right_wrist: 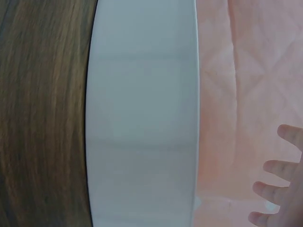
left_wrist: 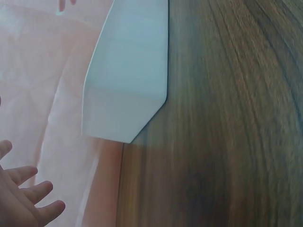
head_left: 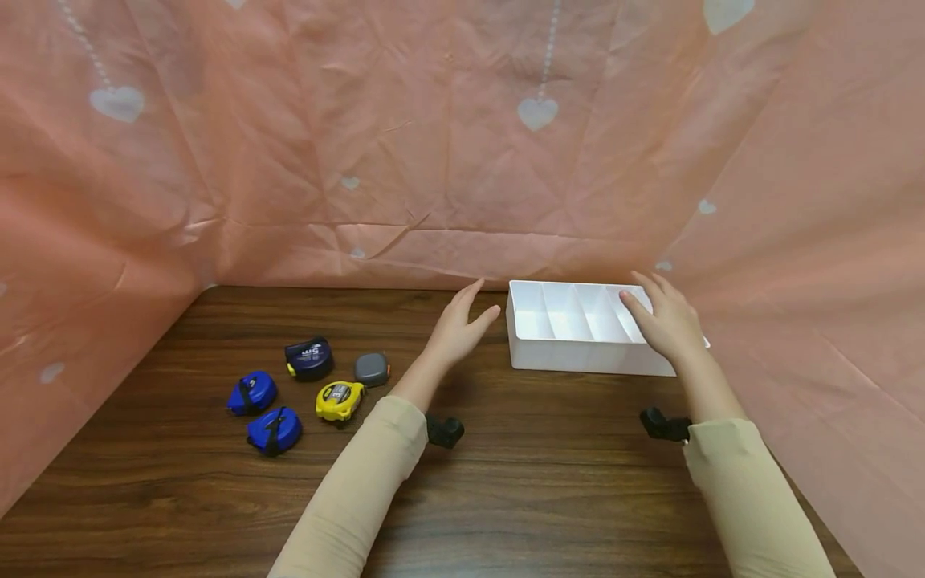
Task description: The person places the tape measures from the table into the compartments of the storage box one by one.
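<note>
In the head view, the left hand point(head_left: 455, 331) is spread just left of the white box point(head_left: 588, 356), the right hand point(head_left: 668, 323) spread above its right end; tape measures point(head_left: 340, 401) lie left of both. The left-wrist view shows the box beside parted fingers point(left_wrist: 39, 192), the right-wrist view likewise.
</note>
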`<action>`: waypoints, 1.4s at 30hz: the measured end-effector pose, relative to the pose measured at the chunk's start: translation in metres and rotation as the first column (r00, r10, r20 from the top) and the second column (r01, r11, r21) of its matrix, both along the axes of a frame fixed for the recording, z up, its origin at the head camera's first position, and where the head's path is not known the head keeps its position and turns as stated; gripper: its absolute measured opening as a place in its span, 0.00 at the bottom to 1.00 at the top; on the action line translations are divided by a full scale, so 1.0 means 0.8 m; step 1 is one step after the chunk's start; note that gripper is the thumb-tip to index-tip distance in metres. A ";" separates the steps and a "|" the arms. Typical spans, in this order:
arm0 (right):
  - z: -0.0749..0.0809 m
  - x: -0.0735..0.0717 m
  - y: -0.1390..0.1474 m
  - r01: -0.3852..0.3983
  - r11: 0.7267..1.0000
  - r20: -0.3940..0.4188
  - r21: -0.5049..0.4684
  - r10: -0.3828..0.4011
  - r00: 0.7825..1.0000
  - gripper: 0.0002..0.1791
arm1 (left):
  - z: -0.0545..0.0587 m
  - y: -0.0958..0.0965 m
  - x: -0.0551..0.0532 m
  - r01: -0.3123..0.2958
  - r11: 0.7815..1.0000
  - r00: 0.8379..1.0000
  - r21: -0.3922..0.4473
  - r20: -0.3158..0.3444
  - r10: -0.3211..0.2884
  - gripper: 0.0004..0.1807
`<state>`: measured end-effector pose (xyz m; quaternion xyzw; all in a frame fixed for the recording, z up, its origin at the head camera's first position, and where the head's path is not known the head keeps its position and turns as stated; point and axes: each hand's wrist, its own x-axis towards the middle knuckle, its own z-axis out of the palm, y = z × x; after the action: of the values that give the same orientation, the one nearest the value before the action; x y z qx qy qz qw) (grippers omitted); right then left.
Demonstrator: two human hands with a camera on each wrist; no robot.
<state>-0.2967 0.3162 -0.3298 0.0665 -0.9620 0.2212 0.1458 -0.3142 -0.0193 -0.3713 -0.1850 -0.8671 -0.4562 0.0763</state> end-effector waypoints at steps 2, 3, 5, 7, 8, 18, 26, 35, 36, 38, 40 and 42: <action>-0.003 0.003 0.005 0.011 1.000 0.000 -0.008 -0.011 1.000 0.38 | -0.003 0.003 0.001 0.007 1.000 1.000 0.016 0.014 -0.007 0.36; -0.004 0.004 0.007 0.015 1.000 -0.001 -0.014 -0.015 1.000 0.38 | -0.005 0.005 0.001 0.010 1.000 1.000 0.028 0.019 -0.010 0.36; -0.007 0.005 0.013 0.026 0.999 -0.011 -0.023 -0.026 1.000 0.38 | -0.007 0.009 0.001 0.015 0.999 0.999 0.049 0.030 -0.016 0.36; -0.009 0.006 0.019 0.031 0.999 -0.020 -0.032 -0.032 0.999 0.38 | -0.009 0.011 0.001 0.017 0.998 0.999 0.068 0.042 -0.020 0.36; -0.010 0.007 0.022 0.035 0.999 -0.023 -0.036 -0.036 0.999 0.38 | -0.010 0.013 0.001 0.017 0.997 0.999 0.076 0.048 -0.021 0.36; -0.027 0.013 0.051 0.077 0.993 -0.045 -0.084 -0.081 0.996 0.37 | -0.021 0.027 0.001 0.040 0.990 0.995 0.136 0.082 -0.052 0.35; -0.036 0.016 0.074 0.107 0.988 -0.002 -0.114 -0.107 0.994 0.38 | -0.029 0.037 0.002 0.050 0.984 0.992 0.169 0.108 -0.069 0.33; -0.049 0.017 0.097 0.077 0.977 0.001 -0.197 -0.079 0.997 0.37 | -0.039 0.043 -0.002 0.044 0.982 0.986 0.181 0.151 -0.072 0.33; -0.051 0.017 0.099 0.077 0.975 0.002 -0.209 -0.078 0.997 0.36 | -0.040 0.044 -0.002 0.043 0.981 0.985 0.187 0.157 -0.073 0.33; -0.056 0.018 0.103 0.084 0.970 0.010 -0.228 -0.084 0.996 0.36 | -0.042 0.047 -0.003 0.042 0.980 0.983 0.196 0.168 -0.076 0.33; -0.060 0.019 0.106 0.091 0.964 0.021 -0.251 -0.088 0.996 0.36 | -0.044 0.050 -0.004 0.041 0.978 0.981 0.205 0.178 -0.078 0.33; -0.064 0.019 0.109 0.100 0.960 0.034 -0.262 -0.094 0.995 0.36 | -0.047 0.053 -0.004 0.039 0.977 0.980 0.212 0.184 -0.079 0.34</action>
<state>-0.2811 0.4034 -0.3807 -0.0031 -0.9277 0.3402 0.1538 -0.3177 0.0227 -0.4087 -0.1569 -0.8122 -0.5618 -0.0022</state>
